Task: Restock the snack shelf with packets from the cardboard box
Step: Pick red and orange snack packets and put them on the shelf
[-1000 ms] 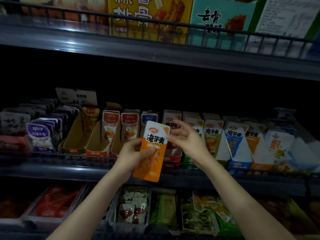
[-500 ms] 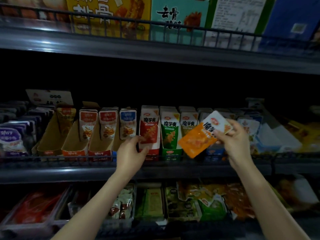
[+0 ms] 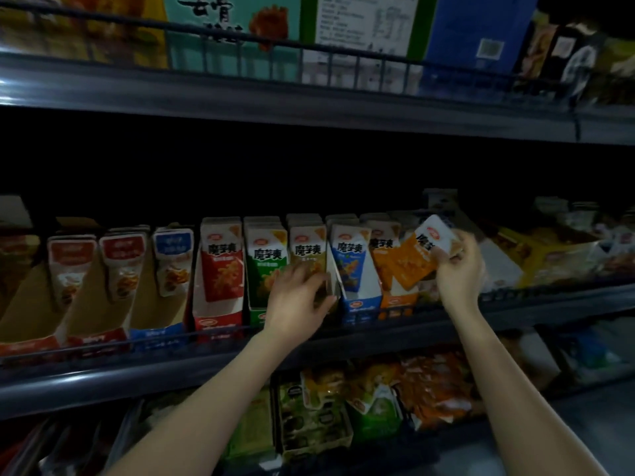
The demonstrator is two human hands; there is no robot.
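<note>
My right hand (image 3: 458, 269) pinches an orange-and-white snack packet (image 3: 417, 254), tilted, just in front of the orange display carton (image 3: 395, 300) on the middle shelf (image 3: 103, 369). My left hand (image 3: 297, 298) reaches to the yellow-brown display carton (image 3: 309, 250), its fingers curled loosely at the carton's front; whether they grip it is unclear. Red (image 3: 220, 266), green (image 3: 266, 269) and blue (image 3: 350, 266) cartons of the same snack stand in a row alongside. The cardboard box is out of sight.
Angled cartons with red and blue packets (image 3: 122, 269) fill the shelf's left part. A wire rail (image 3: 549, 293) runs along the shelf front. Large boxes (image 3: 360, 25) stand on the top shelf. Trays of mixed snacks (image 3: 371, 400) sit on the lower shelf.
The view has swung right. My right hand carried the orange packet right to the orange carton. My left hand moved right from the red carton to the yellow-brown one.
</note>
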